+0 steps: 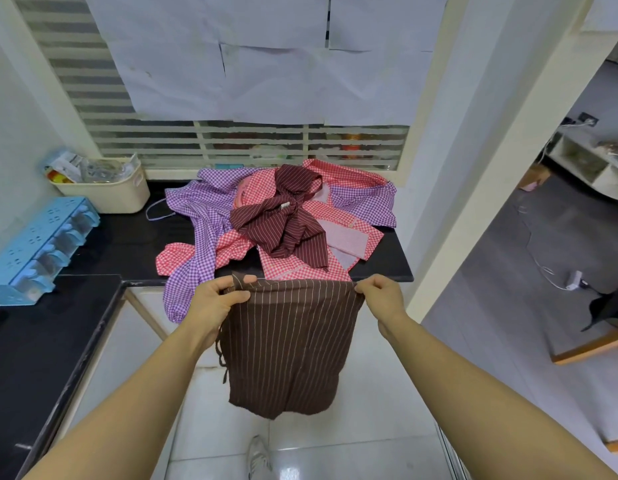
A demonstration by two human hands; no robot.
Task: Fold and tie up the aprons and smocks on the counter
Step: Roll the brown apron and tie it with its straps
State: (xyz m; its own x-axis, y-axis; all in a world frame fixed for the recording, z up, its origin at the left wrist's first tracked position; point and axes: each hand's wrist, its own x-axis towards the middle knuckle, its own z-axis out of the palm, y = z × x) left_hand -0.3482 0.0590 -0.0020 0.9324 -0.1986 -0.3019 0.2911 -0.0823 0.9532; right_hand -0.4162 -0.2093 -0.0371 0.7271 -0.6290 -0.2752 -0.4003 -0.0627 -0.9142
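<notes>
Two striped aprons: one brown apron (286, 344) near, one maroon apron (283, 223) on the far pile. Purple checked smocks (200, 216) and red checked smocks (293, 268) tangle there, number unclear. One cream basket (106, 197), one blue rack (33, 244), left.

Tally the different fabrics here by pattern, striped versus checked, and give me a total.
Striped: 2, the brown striped apron held by the left hand and right hand, and the maroon striped apron.
Checked: 2, purple gingham and red gingham.
Total: 4 fabrics; separate checked pieces cannot be told.
</notes>
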